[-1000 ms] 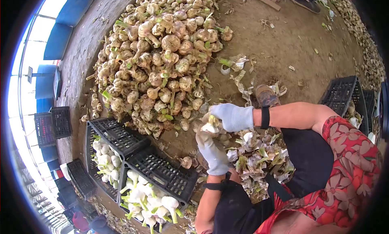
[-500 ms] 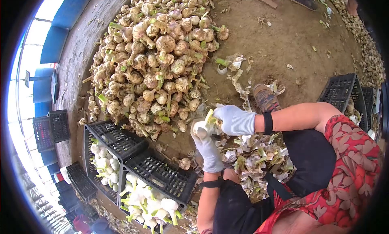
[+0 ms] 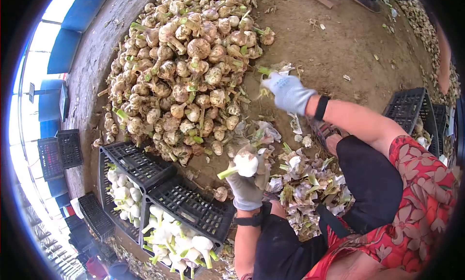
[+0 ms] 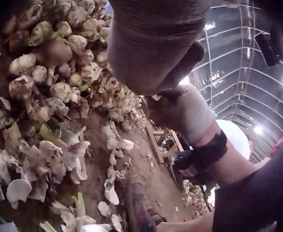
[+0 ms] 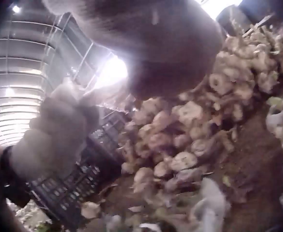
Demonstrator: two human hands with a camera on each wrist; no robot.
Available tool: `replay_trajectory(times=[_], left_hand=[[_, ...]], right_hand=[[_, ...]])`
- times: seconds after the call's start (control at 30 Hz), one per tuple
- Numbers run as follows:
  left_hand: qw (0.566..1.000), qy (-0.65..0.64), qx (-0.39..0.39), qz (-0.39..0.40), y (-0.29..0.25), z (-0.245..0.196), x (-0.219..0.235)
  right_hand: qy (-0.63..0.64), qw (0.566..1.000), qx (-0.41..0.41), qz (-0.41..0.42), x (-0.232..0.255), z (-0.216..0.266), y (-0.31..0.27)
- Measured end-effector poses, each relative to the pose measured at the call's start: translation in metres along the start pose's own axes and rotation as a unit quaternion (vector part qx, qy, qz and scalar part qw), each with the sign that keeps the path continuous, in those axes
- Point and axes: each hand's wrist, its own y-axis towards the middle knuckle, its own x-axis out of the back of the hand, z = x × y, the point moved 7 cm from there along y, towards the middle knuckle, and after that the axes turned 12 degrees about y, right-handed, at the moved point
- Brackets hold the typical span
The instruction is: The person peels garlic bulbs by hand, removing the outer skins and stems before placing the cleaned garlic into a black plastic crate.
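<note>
In the head view my gloved left hand grips a clean white garlic bulb, its cut green stem pointing left. My gloved right hand is up and to the right, apart from the bulb. Its fingers pinch a pale yellowish strip of garlic peel, blurred in this view. The right wrist view shows my right hand large at the top and my left hand at the left. My left hand fills the top of the left wrist view and hides the bulb there.
A large heap of unpeeled garlic lies ahead. Black crates with white peeled bulbs stand at the lower left. Loose peelings are piled between the legs, beside a sandalled foot. Another black crate stands at the right.
The hands were together at the bulb and are now apart. My right hand has moved up with peel; my left stays low with the bulb, now whiter and its stem turned left.
</note>
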Motion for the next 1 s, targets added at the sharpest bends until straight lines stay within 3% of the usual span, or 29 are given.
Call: replay_trajectory(times=[0.07,0.1,0.13,0.17,0.27,0.33,0.4,0.43,0.53,0.57,0.7,0.8,0.83,0.9,0.97,1.0], left_hand=[[0.998,0.023,-0.002,-0.055,-0.001,-0.006,0.005],[0.994,0.043,-0.002,-0.099,-0.001,-0.007,0.010],[0.988,0.061,-0.002,-0.142,-0.001,-0.007,0.015],[0.995,0.057,-0.021,-0.084,0.001,-0.008,0.019],[0.984,0.087,-0.070,-0.140,0.006,-0.013,0.019],[0.966,0.181,-0.099,-0.152,0.008,-0.019,0.014],[0.936,0.272,-0.125,-0.185,0.010,-0.024,0.007],[0.930,0.318,-0.098,-0.153,0.008,-0.024,0.009],[0.850,0.459,-0.171,-0.194,0.008,-0.029,0.008],[0.844,0.469,-0.172,-0.197,0.008,-0.028,0.002],[0.867,0.456,-0.097,-0.178,0.010,-0.020,0.010],[0.942,0.309,-0.040,-0.127,0.014,-0.012,0.008],[0.956,0.277,-0.026,-0.094,0.018,-0.007,0.015],[0.996,0.076,0.028,-0.043,0.024,0.001,0.015],[0.977,-0.094,0.050,0.184,0.027,0.001,0.005],[0.993,-0.035,0.017,0.113,0.026,0.000,0.016]], right_hand=[[-0.043,0.999,0.026,-0.014,0.003,-0.015,-0.004],[-0.001,0.996,0.082,-0.038,0.013,0.006,-0.010],[0.082,0.994,0.063,0.033,0.014,0.015,-0.021],[0.170,0.979,0.078,0.076,0.016,0.036,-0.030],[0.397,0.900,0.079,0.161,0.008,0.082,-0.056],[0.341,0.918,0.167,0.113,0.006,0.100,-0.065],[0.284,0.939,0.172,0.086,0.001,0.102,-0.068],[0.275,0.942,0.173,0.082,0.000,0.102,-0.068],[0.266,0.945,0.169,0.085,0.000,0.097,-0.067],[0.255,0.948,0.169,0.086,0.001,0.095,-0.067],[0.175,0.969,0.141,0.100,-0.008,0.090,-0.067],[0.147,0.972,0.162,0.079,-0.014,0.092,-0.066],[0.204,0.966,0.129,0.091,-0.018,0.086,-0.063],[0.313,0.941,0.061,0.114,-0.027,0.075,-0.057],[0.314,0.942,0.111,0.037,-0.022,0.080,-0.058],[0.314,0.940,0.135,-0.002,-0.018,0.083,-0.061]])
